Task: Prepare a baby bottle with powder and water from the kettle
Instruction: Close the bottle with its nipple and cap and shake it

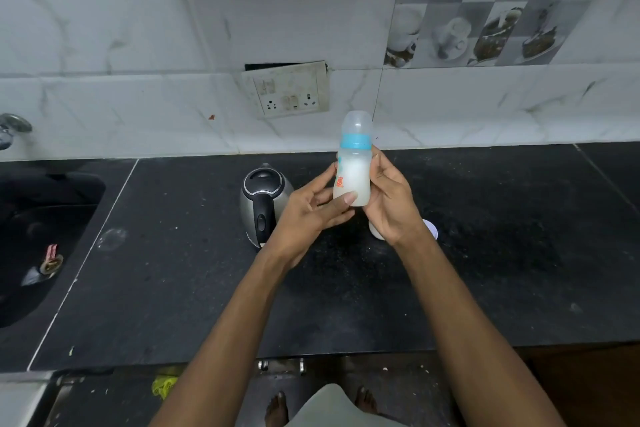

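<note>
I see the black counter (485,253) filling the lower half of view, the dark sink (41,236) at nine o'clock. The steel kettle (265,204) stands near centre, lid closed. My left hand (308,215) and right hand (389,204) both grip the baby bottle (353,172), held upright above the counter at one o'clock from the kettle, fingers curled around its milky body. Its orange print is too blurred to read. A white lid (431,227) peeks out behind my right wrist.
</note>
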`<state>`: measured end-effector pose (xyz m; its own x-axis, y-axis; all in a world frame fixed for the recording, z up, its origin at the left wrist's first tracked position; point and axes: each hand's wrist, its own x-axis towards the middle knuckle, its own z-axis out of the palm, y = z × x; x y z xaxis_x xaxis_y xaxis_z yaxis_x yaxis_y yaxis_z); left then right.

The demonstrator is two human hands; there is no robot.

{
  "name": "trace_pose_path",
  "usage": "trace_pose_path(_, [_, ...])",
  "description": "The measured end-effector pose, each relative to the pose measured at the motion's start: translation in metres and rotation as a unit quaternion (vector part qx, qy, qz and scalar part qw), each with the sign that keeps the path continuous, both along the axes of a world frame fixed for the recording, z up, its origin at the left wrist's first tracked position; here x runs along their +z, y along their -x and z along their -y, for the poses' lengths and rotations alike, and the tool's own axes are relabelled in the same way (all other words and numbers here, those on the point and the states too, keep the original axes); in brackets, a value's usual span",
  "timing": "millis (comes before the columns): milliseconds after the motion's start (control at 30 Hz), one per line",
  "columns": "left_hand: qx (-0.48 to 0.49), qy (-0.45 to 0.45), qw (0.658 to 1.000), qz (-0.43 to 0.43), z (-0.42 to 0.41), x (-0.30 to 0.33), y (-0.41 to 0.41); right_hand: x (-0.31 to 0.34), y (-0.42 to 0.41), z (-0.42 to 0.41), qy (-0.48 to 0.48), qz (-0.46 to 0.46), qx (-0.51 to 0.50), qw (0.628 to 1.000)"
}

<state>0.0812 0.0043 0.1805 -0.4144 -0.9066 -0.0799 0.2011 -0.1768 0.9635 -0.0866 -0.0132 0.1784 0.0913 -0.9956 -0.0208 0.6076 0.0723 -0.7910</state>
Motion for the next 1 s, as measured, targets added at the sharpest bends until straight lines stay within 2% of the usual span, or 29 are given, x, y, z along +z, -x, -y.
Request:
trace_pose_path(133, [0.085,0.019,0.996,0.019,0.001,-0.001,0.005,-0.001,-0.006,-0.003,-0.04,-0.043,-0.026,0.998])
trace_pose_path(233, [0.162,0.06,0.982,0.079,0.0,-0.006,0.005,-0.001,-0.007,-0.011,-0.018,-0.175,-0.011,0.984])
trace_pose_path(300, [0.163,0.123,0.967,0.15,-0.001,-0.009,0.007,-0.001,-0.008,-0.011,-0.008,-0.243,-0.036,0.969])
trace_pose_path(333, [0.157,0.145,0.961,0.177,0.0,-0.011,0.009,0.0,-0.008,-0.01,-0.011,-0.237,-0.063,0.969])
trace_pose_path(367, [0.153,0.155,0.956,0.195,0.0,-0.011,0.011,0.001,-0.006,-0.008,-0.022,-0.192,-0.09,0.977])
trace_pose_path(433, [0.147,0.154,0.953,0.214,0.002,-0.01,0.012,-0.001,0.002,-0.003,-0.043,-0.046,-0.124,0.99])
trace_pose_path(467, [0.146,0.152,0.954,0.215,0.002,-0.009,0.011,-0.002,0.005,-0.002,-0.048,-0.007,-0.12,0.992])
trace_pose_path(567, [0.146,0.134,0.958,0.207,0.005,-0.005,0.008,-0.007,0.009,-0.004,-0.034,-0.034,-0.07,0.996])
trace_pose_path(700, [0.143,0.136,0.958,0.208,0.011,-0.007,0.008,-0.007,0.015,-0.003,0.007,0.036,-0.064,0.997])
trace_pose_path(867, [0.089,0.124,0.974,0.166,0.016,-0.01,0.008,-0.015,0.021,-0.01,0.029,-0.026,0.008,0.999])
trace_pose_path(1000, [0.097,0.13,0.97,0.18,0.011,-0.019,0.011,-0.021,0.026,-0.008,0.013,-0.055,0.055,0.997])
